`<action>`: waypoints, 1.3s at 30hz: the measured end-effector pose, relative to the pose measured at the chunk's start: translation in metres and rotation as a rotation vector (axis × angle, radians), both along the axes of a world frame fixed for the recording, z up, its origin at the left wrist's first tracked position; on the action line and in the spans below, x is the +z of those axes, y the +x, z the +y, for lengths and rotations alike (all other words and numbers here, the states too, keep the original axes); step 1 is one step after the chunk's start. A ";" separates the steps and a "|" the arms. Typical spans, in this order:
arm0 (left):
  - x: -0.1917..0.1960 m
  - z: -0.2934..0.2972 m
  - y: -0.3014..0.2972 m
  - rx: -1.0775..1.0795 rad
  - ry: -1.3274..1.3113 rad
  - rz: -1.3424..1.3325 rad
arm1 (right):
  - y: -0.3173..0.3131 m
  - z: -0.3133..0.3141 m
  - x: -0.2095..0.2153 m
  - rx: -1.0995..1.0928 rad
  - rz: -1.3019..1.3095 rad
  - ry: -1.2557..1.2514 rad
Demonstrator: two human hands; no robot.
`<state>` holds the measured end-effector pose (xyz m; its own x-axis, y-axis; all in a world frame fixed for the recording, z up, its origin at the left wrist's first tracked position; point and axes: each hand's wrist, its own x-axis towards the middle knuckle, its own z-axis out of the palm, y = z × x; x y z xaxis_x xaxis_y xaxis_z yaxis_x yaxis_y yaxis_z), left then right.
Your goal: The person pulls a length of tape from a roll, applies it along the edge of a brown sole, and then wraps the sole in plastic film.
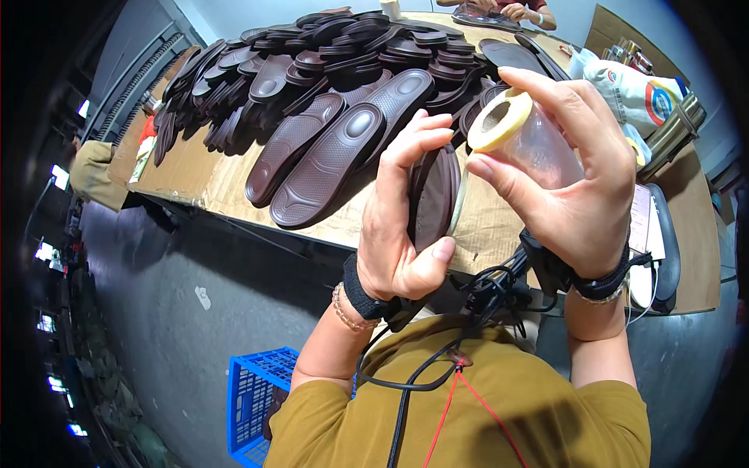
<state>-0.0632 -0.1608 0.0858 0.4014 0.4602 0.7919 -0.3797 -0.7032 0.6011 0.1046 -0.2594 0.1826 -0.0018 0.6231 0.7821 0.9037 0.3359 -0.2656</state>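
My right hand is closed round a roll of clear stretch film with a pale yellow core, its open end tilted up toward the left. Close beside it, my left hand grips dark brown insoles held on edge, fingers behind and thumb in front. How many insoles are held, and whether film lies around them, I cannot tell. Just left of my left hand, larger brown insoles with dotted surfaces and oval heel pads lie on the wooden table.
A big heap of dark insoles covers the table's far left. Metal cylinders and a white printed bag lie at right. Below stands a blue crate. Black cables hang before me. Another person's hands show at the far edge.
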 end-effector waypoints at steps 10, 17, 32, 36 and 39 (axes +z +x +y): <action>0.001 -0.002 0.000 -0.033 -0.063 -0.007 | 0.000 -0.001 0.000 0.004 -0.005 0.049; 0.002 -0.001 0.001 -0.044 -0.074 -0.003 | 0.002 -0.008 -0.002 0.002 -0.086 0.245; 0.000 0.001 -0.002 -0.003 0.040 0.025 | -0.005 -0.002 0.001 -0.018 -0.020 0.011; 0.001 -0.005 -0.002 0.000 0.036 0.018 | -0.007 -0.005 -0.002 -0.032 -0.002 -0.034; 0.000 -0.015 -0.002 0.004 0.001 0.016 | -0.012 -0.012 -0.004 -0.047 0.023 -0.030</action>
<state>-0.0655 -0.1753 0.0853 0.4127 0.4612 0.7855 -0.3673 -0.7049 0.6068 0.0922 -0.2709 0.1786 0.0458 0.6455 0.7624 0.9116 0.2851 -0.2962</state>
